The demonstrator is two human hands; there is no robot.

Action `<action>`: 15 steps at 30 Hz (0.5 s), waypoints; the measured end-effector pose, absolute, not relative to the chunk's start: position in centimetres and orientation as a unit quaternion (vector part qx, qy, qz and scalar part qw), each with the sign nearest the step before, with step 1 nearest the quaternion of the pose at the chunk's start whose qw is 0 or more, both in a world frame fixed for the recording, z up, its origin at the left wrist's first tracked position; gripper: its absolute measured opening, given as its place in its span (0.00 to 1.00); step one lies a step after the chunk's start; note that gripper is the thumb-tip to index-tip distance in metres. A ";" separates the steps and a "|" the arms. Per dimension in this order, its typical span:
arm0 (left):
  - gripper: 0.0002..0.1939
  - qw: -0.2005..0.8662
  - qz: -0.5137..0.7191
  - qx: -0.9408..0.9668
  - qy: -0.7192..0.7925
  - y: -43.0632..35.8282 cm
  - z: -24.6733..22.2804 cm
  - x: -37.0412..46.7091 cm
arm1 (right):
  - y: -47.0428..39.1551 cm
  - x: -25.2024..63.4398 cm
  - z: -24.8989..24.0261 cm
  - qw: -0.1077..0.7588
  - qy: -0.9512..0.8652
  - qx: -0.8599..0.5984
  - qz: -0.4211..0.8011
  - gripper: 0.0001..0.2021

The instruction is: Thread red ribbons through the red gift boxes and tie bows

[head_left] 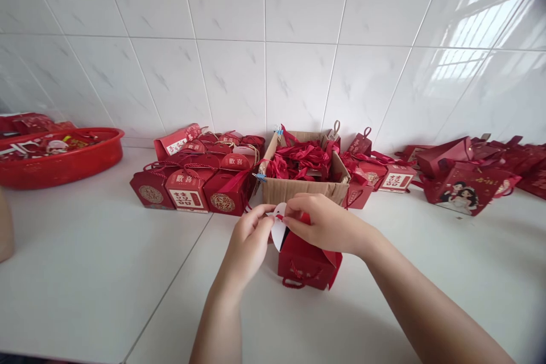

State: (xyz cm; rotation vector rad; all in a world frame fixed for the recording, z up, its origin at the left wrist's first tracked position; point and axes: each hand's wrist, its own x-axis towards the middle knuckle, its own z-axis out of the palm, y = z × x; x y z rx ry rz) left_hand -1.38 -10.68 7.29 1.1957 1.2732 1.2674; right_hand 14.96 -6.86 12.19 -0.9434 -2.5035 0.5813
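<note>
A red gift box [309, 261] with a twisted red cord handle sits on the white counter in front of me. Over its top, my left hand [251, 236] pinches a white heart-like paper tag [278, 228] between thumb and fingers. My right hand [318, 219] is closed from the other side at the tag's hole, its fingertips pinching a bit of red ribbon [279, 217] there. Part of the box top is hidden behind my right hand. Just behind stands an open cardboard box [305, 189] filled with red ribbons [298, 162].
Finished-looking red gift boxes [185, 190] stand in rows to the left of the carton. More red boxes [396, 178] and red bags [458, 190] are on the right. A red basin [85, 162] with packets is at far left. Someone's bare skin [5, 227] shows at the left edge.
</note>
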 end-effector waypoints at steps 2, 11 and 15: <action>0.17 0.470 0.514 0.488 0.527 -10.7 7.3 -1.4 | -6.7 14.9 12.0 0.208 -0.886 -0.357 0.209 0.08; 0.17 0.457 0.517 0.490 0.532 -10.7 7.2 -1.4 | -6.6 14.7 11.7 0.243 -0.866 -0.385 0.208 0.08; 0.17 0.436 0.515 0.499 0.543 -10.7 7.0 -1.3 | -6.7 14.6 11.7 0.257 -0.869 -0.370 0.207 0.09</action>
